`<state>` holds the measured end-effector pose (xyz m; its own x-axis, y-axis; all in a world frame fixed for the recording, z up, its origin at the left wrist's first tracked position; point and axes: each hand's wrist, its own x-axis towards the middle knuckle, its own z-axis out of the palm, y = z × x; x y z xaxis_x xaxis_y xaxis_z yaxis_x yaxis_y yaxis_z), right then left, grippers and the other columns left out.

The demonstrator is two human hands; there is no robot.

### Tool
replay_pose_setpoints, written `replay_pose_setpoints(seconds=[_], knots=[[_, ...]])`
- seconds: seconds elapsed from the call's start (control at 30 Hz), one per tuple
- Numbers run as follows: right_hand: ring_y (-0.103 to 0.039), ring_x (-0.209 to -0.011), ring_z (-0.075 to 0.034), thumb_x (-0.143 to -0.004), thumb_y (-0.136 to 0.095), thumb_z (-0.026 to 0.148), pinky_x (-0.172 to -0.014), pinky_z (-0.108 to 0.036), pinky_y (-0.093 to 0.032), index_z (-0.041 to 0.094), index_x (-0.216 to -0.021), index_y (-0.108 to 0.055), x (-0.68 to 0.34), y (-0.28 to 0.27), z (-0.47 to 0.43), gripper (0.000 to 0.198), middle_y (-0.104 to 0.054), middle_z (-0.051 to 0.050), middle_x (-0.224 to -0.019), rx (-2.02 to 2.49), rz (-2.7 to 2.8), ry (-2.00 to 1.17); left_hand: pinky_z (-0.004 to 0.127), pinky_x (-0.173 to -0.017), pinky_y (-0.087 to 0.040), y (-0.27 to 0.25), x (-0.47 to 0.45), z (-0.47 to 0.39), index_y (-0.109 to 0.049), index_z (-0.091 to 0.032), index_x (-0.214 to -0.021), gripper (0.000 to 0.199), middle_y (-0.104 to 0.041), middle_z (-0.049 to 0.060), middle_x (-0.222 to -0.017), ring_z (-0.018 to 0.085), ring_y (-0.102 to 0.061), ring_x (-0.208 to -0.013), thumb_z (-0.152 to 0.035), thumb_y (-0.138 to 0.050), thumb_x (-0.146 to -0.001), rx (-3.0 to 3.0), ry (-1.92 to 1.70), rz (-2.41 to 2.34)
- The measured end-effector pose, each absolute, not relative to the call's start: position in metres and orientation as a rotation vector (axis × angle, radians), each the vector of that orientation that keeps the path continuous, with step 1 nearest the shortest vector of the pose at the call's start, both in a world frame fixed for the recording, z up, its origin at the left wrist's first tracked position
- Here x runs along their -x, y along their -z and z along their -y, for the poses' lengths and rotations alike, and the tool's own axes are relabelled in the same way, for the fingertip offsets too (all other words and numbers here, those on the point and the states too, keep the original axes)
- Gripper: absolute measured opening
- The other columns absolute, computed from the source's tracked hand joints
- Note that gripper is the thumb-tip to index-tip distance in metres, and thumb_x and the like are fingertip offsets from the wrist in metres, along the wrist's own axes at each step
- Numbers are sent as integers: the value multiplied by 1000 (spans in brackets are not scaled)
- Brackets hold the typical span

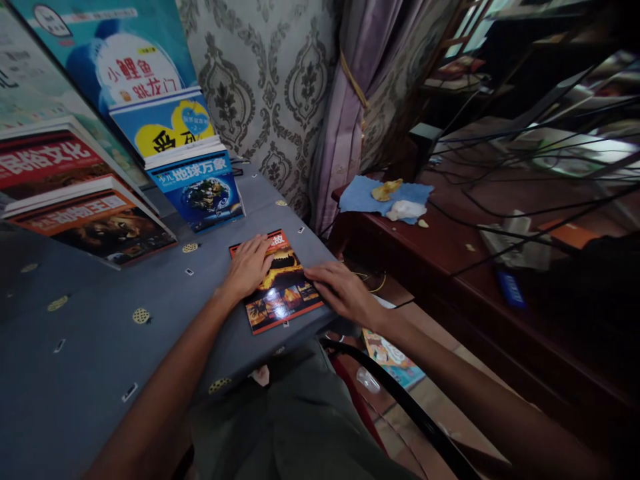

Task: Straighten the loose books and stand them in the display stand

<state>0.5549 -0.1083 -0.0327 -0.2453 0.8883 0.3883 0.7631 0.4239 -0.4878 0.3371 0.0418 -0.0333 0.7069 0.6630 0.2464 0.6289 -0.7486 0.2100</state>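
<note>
Left hand (249,267) on glossy book (283,297), right hand (346,290) at its edge, gray tablecloth (100,353)

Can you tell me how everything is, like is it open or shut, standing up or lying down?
Book under the hands: shut, lying flat.
Left hand: laid on its cover.
Right hand: at its right edge, grip unclear.
Globe book: shut, propped up.
Lower-left orange book: shut, propped up.
Purple curtain: tied back.
Blue cloth: spread out.

One head-worn view from above the lap (300,417); forward and downward in aim; tabletop (95,370) near, wall (253,40) beyond.
</note>
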Motion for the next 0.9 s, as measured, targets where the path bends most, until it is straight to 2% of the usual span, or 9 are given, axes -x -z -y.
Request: replay_pose_setpoints(seconds=[0.07, 0.27, 0.4, 0.57, 0.67, 0.77, 0.83, 0.9], knots=[[-65, -106, -25, -102, -42, 25, -93, -46, -54, 22, -129, -61, -549, 34, 132, 34, -71, -11, -116, 1411, 2016, -187, 48, -117, -33, 31, -338, -40, -54, -17, -134, 38, -54, 11, -148, 27, -45, -141, -30, -41, -100, -2801, -459, -1081], [-62, -119, -27, -101, -51, 29, -98, -48, -49, 24, -129, -64, -539, 43, 154, 31, -72, -11, -123, 1395, 2086, -86, 53, -115, -33, 26, -338, -38, -55, -18, -133, 38, -51, 12, -150, 31, -43, -141, -32, -42, -100, -2807, -426, -1145], [-63, -117, -26, -101, -48, 24, -95, -46, -49, 27, -125, -67, -545, 44, 148, 31, -71, -9, -125, 1400, 2171, -59, 51, -108, -42, 17, -332, -36, -58, -20, -130, 36, -56, 11, -145, 32, -52, -131, -34, -42, -101, -2884, -375, -1164], [-60, -110, -28, -101, -49, 26, -91, -46, -46, 28, -116, -73, -553, 35, 130, 28, -71, -9, -120, 1541, 2170, 82, 49, -84, -55, -5, -311, -22, -66, -21, -119, 35, -67, 15, -120, 34, -64, -104, -32, -37, -101, -2952, -230, -1381], [-57, -102, -28, -101, -48, 26, -85, -43, -45, 26, -113, -74, -558, 28, 103, 28, -72, -10, -111, 1651, 2207, 146, 45, -68, -57, -16, -296, -3, -69, -17, -108, 35, -68, 18, -103, 34, -69, -87, -32, -38, -100, -2953, -67, -1545], [-55, -99, -27, -102, -47, 25, -83, -40, -44, 24, -112, -74, -562, 20, 68, 28, -71, -10, -107, 1653, 2290, 145, 40, -57, -56, -21, -285, 23, -70, -13, -100, 33, -68, 17, -89, 30, -70, -70, -29, -40, -98, -2939, 105, -1585], [-55, -100, -26, -102, -47, 25, -85, -39, -44, 23, -109, -74, -564, 16, 45, 28, -71, -9, -108, 1588, 2367, 106, 38, -54, -55, -20, -281, 40, -70, -14, -94, 31, -68, 15, -83, 28, -69, -64, -25, -42, -97, -2942, 178, -1561], [-56, -100, -25, -102, -47, 25, -86, -38, -44, 22, -104, -75, -566, 12, 27, 28, -72, -8, -107, 1524, 2427, 64, 38, -54, -56, -18, -278, 53, -70, -15, -89, 30, -68, 15, -82, 30, -69, -70, -25, -43, -97, -2979, 121, -1505]])
